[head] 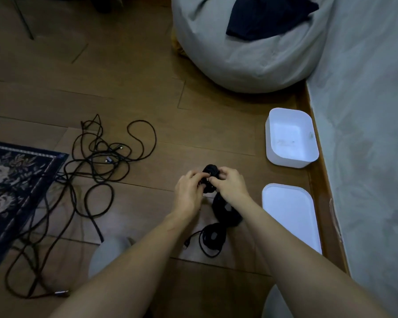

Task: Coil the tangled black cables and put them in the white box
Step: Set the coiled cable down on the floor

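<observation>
Pinching coiled cable (211, 172), left hand (190, 191), right hand (230, 186), near box (268, 136) rim.

Frame ctr: left hand (189, 191) & right hand (230, 187) both grip a small coiled cable (210, 172) over the wood floor (147, 99). Two other coils (223, 214) lie just below. Tangled cables (101, 161) sprawl at left, by the rug (14, 180). White box (287, 160) open at right, w/ lid (290, 216) below it.
</observation>
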Motion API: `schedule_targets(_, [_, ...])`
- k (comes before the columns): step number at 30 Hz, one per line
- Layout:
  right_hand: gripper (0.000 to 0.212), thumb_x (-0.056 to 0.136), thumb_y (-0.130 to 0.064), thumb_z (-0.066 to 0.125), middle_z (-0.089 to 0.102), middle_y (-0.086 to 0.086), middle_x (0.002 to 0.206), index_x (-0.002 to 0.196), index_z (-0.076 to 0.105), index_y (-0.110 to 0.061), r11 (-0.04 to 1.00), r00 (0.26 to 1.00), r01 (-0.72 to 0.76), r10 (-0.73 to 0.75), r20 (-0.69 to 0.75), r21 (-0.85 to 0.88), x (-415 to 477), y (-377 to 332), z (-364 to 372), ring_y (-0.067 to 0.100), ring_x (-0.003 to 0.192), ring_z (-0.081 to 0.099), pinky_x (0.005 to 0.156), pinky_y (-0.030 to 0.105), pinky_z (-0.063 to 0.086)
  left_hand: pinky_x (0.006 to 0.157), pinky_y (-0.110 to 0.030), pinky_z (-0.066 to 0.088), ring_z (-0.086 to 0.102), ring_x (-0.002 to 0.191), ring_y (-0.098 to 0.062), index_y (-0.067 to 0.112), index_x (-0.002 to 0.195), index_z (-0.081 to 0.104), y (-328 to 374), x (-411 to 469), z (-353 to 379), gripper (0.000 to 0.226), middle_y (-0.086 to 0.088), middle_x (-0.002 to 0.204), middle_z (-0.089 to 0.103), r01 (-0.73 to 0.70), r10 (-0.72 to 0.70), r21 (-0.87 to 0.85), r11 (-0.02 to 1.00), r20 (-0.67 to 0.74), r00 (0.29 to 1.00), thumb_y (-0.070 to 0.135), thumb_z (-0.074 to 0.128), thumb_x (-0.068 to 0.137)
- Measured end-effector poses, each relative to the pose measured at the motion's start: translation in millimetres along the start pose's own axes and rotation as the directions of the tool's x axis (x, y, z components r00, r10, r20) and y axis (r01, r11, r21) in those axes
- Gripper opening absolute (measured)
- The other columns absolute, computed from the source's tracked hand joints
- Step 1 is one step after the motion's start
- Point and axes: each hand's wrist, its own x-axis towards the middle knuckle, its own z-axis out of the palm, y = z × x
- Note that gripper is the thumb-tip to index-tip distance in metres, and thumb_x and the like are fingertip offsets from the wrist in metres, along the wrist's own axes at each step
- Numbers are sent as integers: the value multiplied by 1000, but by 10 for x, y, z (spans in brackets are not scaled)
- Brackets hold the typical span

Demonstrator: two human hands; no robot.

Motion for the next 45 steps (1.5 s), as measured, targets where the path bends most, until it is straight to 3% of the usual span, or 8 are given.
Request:
schedule_targets(7, [15,94,-17,70,69,-2,95,109,69,-14,998,998,-61,61,19,4,156,193,85,6,83,64,55,6,41,78,-31,38,61,101,-25,13,114,68,-174,85,215,18,-4,113,62,30,-32,48,998,35,999,24,58,103])
schedule_targets(14, [34,86,-25,75,72,1,119,119,69,-18,961,965,-229,204,163,153,320,470,416,18,116,66,99,43,55,73,-34,41,63,90,-32,11,95,63,-432,95,373,5,-6,92,66,254,-266,-209,944,-30,963,9,60,99])
schedule_targets(19, [43,91,-12,70,70,13,125,132,62,-8,893,882,-397,308,357,212,526,647,456,29,113,69,95,49,59,77,-31,44,59,91,-26,30,79,57,-711,202,440,24,-5,95,60,397,-405,-219,891,12,914,21,76,89])
schedule_targets(23, [44,97,0,63,63,11,129,140,54,-3,901,833,-430,367,415,66,637,578,399,28,114,65,88,39,61,71,-32,46,58,80,-21,18,92,57,-845,187,568,25,1,80,57,533,-517,-340,775,145,844,20,82,86])
schedule_targets(28, [46,98,-17,67,65,8,136,143,58,-15,918,954,-96,196,229,-385,700,507,413,30,121,63,98,40,54,91,-43,59,68,100,-22,12,127,66,-854,263,688,41,-3,99,68,574,-504,-436,693,275,819,18,79,89])
schedule_targets(33, [41,101,-20,61,65,9,137,142,60,-20,830,983,83,24,183,-552,632,551,454,31,126,59,95,37,50,81,-52,62,71,91,-29,14,125,66,-849,305,818,34,-4,96,68,613,-551,-464,640,279,787,18,75,93])
schedule_targets(40, [19,101,-22,56,71,7,106,115,68,-18,583,949,250,9,314,-773,381,591,542,30,113,50,80,38,49,72,-32,54,67,94,-24,14,110,61,-744,-124,745,18,-3,96,63,583,-516,-308,752,275,811,19,69,96])
schedule_targets(45, [18,102,-28,56,63,10,116,113,60,-14,465,943,215,129,306,-859,361,418,528,34,120,48,92,42,42,96,-36,48,56,119,-25,10,131,60,-759,-23,630,41,-10,127,55,427,-375,-178,886,264,889,23,72,94])
